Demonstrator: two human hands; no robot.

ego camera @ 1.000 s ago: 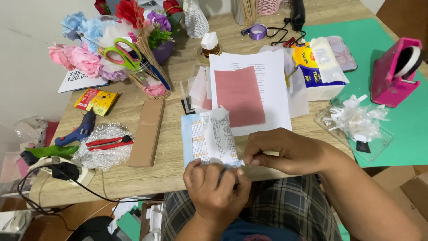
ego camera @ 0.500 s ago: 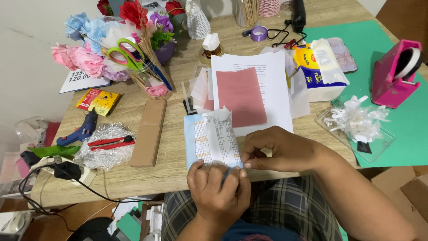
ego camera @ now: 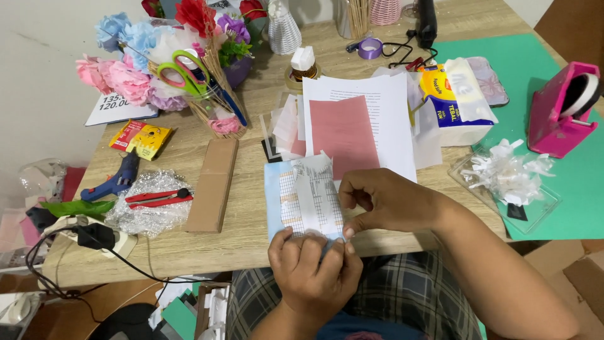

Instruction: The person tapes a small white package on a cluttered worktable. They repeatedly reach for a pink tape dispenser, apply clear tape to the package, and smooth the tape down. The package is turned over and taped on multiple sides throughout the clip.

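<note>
Both hands pinch the near edge of a pale blue paper sheet with a fine grid print and white translucent strips lying on it, right at the front lip of the light wooden table. The left hand curls around that bottom edge from below, thumb and fingers closed on the paper; the right hand comes in from the side, its thumb and forefinger nipping the same corner. Compared with a second ago, the hands sit closer together and a little further right, and the sheet lies more square to the table edge, so the fiddly work at that corner looks to be continuing rather than finished. Just beyond the sheet lies a dusty pink rectangle of paper on white printed pages. To the left are a flat brown cardboard strip and red-handled pliers on crinkled clear wrap.
</note>
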